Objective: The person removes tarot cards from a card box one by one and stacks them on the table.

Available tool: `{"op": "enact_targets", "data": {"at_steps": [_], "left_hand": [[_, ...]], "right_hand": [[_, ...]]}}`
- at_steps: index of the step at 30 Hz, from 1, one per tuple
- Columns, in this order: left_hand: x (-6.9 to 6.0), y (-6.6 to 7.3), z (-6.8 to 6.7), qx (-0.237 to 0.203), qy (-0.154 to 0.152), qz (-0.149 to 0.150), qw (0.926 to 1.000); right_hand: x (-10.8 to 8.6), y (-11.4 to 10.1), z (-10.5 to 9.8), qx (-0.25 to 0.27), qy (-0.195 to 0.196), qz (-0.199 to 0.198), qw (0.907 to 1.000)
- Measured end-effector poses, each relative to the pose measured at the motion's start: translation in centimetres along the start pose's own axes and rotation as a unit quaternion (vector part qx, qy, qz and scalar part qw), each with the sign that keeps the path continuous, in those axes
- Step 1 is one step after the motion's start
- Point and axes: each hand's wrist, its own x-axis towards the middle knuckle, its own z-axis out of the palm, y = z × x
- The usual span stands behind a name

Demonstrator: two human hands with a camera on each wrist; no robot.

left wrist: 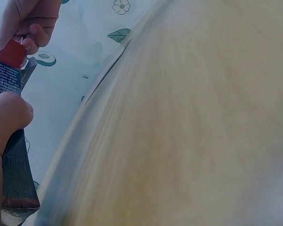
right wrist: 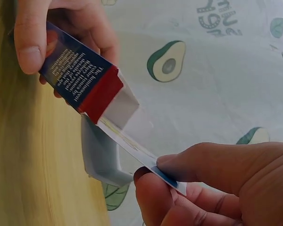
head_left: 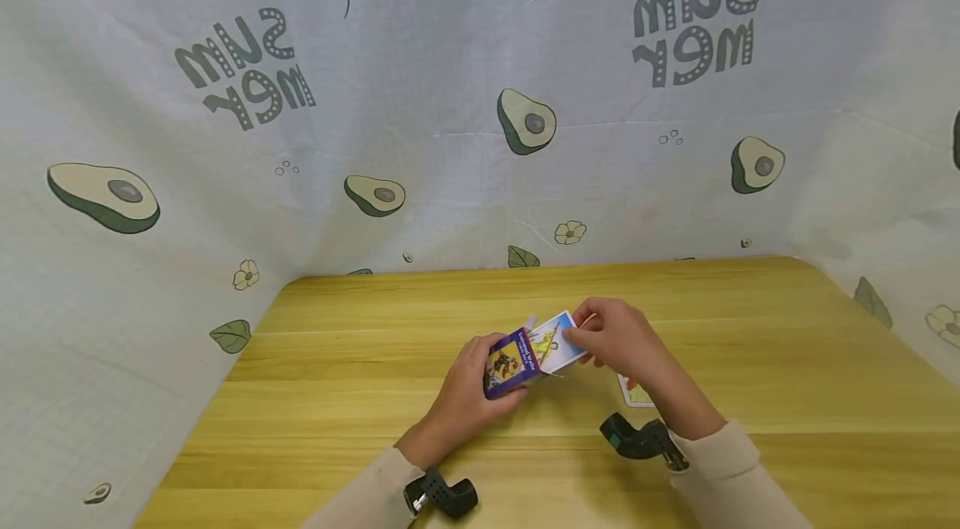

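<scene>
The left hand (head_left: 468, 386) grips a small dark blue card box (head_left: 510, 364) with a picture on its front, held tilted above the table. In the right wrist view the box (right wrist: 80, 70) has its end flap open. Between thumb and fingers, the right hand (head_left: 618, 337) pinches the outer end of a picture card (head_left: 555, 343) that sticks partly out of the box's open end. The left wrist view shows the left thumb (left wrist: 12, 113) along the box's narrow printed side (left wrist: 19, 160). How many cards are inside is hidden.
Another card (head_left: 636, 391) lies on the wooden table (head_left: 337, 396), partly covered by the right forearm. A pale cloth (head_left: 450, 96) with avocado prints hangs behind and beside the table. Each wrist wears a black camera mount.
</scene>
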Motion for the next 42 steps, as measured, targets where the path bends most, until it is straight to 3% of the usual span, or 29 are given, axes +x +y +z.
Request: {"op": "enact_targets", "data": {"at_steps": [10, 42], "left_hand": [[0.0, -0.1, -0.1, -0.009, -0.004, -0.011, 0.9999], [0.0, -0.1, 0.0, -0.005, 0.003, -0.004, 1.0]], "right_hand": [[-0.2, -0.1, -0.8, 0.01, 0.003, 0.001, 0.9999], [-0.5, 0.3, -3.2, 0.001, 0.032, -0.014, 0.9994]]}}
